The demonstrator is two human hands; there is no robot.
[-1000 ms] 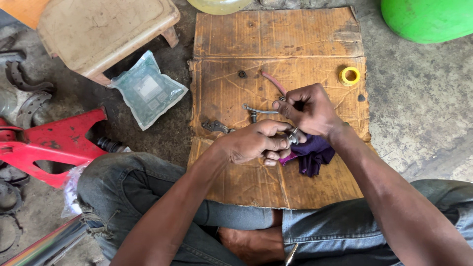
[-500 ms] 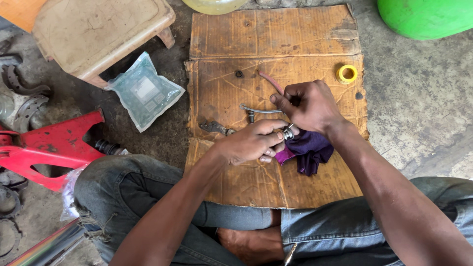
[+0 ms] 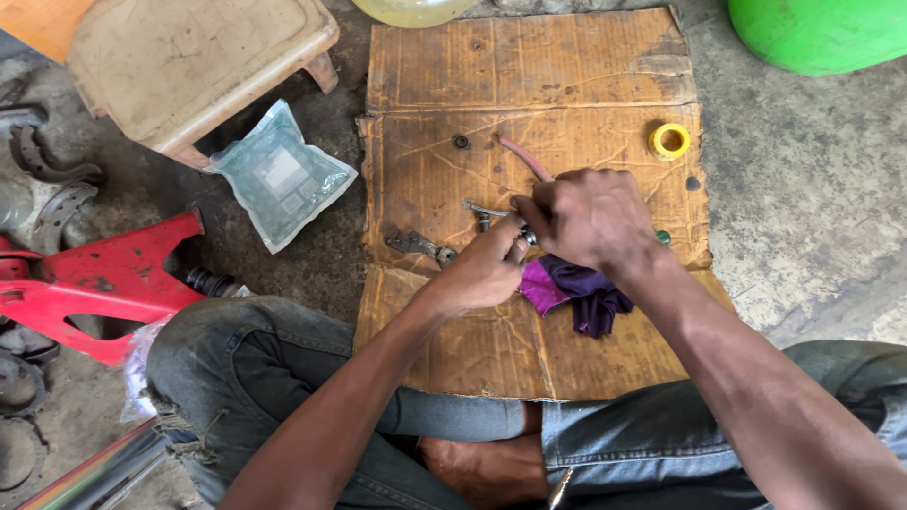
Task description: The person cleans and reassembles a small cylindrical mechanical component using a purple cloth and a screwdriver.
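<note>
Right now the left hand [image 3: 487, 269] and right hand [image 3: 588, 219] are both pinching what is probably a small metal part [image 3: 526, 235] just above the cardboard [image 3: 529, 85], so it could be slipping out and rolling off.

Head view — steep, close, downward.

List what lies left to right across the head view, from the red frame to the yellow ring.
Red metal frame → clear plastic pouch → small metal bracket → left hand → right hand → yellow tape ring.
</note>
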